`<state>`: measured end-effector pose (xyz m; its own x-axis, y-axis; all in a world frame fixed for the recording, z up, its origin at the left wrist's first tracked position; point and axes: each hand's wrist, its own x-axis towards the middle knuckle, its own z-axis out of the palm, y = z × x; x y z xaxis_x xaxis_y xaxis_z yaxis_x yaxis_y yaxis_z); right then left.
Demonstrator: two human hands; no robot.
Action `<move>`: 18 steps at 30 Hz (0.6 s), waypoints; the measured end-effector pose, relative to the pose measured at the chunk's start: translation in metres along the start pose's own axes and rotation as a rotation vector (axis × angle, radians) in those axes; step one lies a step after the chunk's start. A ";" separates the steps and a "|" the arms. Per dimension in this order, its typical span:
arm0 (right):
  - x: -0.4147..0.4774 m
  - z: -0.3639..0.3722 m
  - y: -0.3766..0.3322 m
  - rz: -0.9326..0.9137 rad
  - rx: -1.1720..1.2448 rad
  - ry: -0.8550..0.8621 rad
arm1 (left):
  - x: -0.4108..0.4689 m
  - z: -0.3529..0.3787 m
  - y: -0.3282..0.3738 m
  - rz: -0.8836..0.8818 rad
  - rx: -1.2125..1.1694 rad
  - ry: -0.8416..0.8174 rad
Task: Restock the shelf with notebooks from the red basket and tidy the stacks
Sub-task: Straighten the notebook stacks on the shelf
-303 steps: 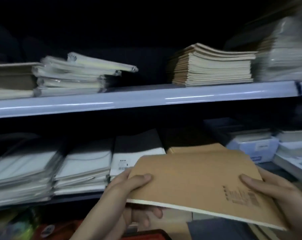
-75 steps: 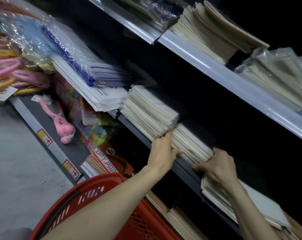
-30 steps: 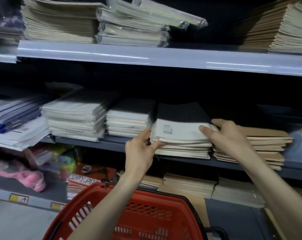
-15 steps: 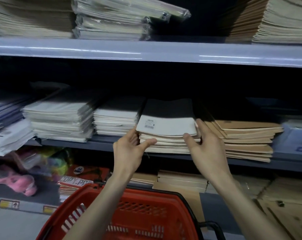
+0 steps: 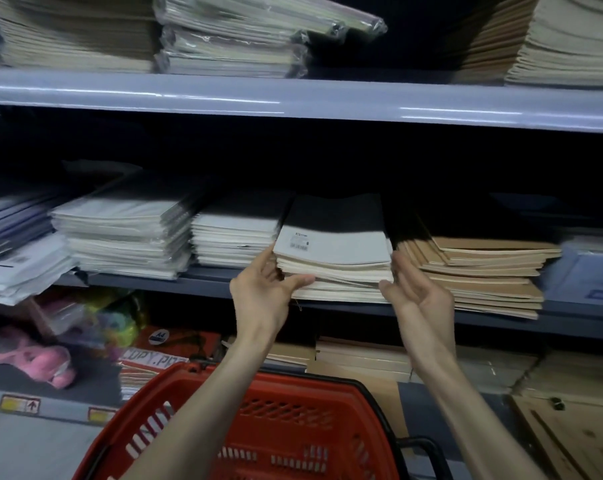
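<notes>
Nearby, brown notebooks (image 5: 483,268) beside white stack (image 5: 334,268)

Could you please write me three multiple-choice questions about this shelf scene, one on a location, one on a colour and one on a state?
1. Where is the white-covered stack that the hands flank?
A) on the top shelf
B) on the middle shelf, just left of the brown-covered stack
C) on the floor

2. What colour is the basket?
A) blue
B) green
C) red

3. How are the left hand and right hand placed?
A) open, fingers straight, one at each side of the stack
B) both clenched in fists
C) lifting a notebook out of the basket

Answers: 1 B, the stack lies on the grey middle shelf with brown covers to its right. 2 C, the basket's mesh wall is red. 3 A, straight fingers frame the stack's front corners and nothing is lifted.
</notes>
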<state>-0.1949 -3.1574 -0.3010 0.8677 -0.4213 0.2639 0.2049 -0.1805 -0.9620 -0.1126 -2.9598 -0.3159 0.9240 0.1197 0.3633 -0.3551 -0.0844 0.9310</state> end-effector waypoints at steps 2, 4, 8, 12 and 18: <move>0.000 -0.003 0.004 -0.018 -0.025 0.001 | 0.002 -0.005 0.002 -0.012 -0.013 -0.016; 0.006 -0.002 0.006 -0.024 -0.103 -0.010 | 0.000 -0.008 0.002 -0.036 -0.026 -0.047; 0.021 0.008 0.005 -0.014 -0.278 -0.065 | -0.004 -0.004 0.006 -0.084 -0.018 -0.024; 0.026 0.010 0.008 0.003 -0.133 0.019 | -0.003 0.007 0.006 -0.126 -0.043 0.122; 0.028 0.009 0.009 0.047 0.026 0.175 | -0.008 0.008 0.009 -0.086 0.051 0.171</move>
<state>-0.1651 -3.1628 -0.3030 0.7850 -0.5773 0.2246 0.1794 -0.1351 -0.9745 -0.1221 -2.9696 -0.3110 0.9114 0.2946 0.2873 -0.2644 -0.1158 0.9574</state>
